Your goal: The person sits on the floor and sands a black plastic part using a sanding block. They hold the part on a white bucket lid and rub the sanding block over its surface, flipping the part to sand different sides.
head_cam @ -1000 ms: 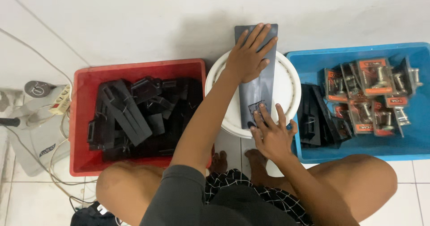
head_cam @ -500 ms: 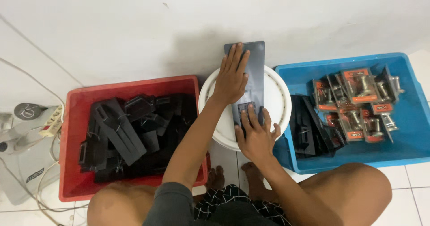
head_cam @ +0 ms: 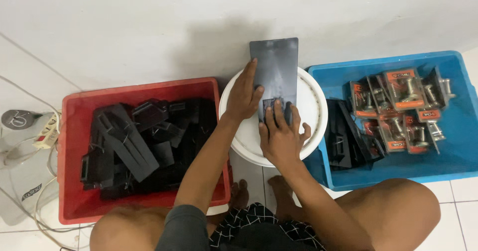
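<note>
A dark rectangular card (head_cam: 275,69) lies flat on top of a white upturned bucket (head_cam: 311,106) in front of me. My left hand (head_cam: 244,94) rests on the card's left edge, fingers stretched along it. My right hand (head_cam: 280,136) presses down on the card's near end, fingertips on a small raised piece there. Neither hand lifts the card; both hold it against the bucket top.
A red bin (head_cam: 72,151) on the left holds several black folded cards and parts. A blue bin (head_cam: 448,141) on the right holds blister-packed metal knobs and some black cards. A power strip and cables (head_cam: 45,131) lie at far left. My knees frame the bottom.
The view has shifted a little. My left hand slid from the card's far end down to its left edge. My right hand stays pressed on the near end.
</note>
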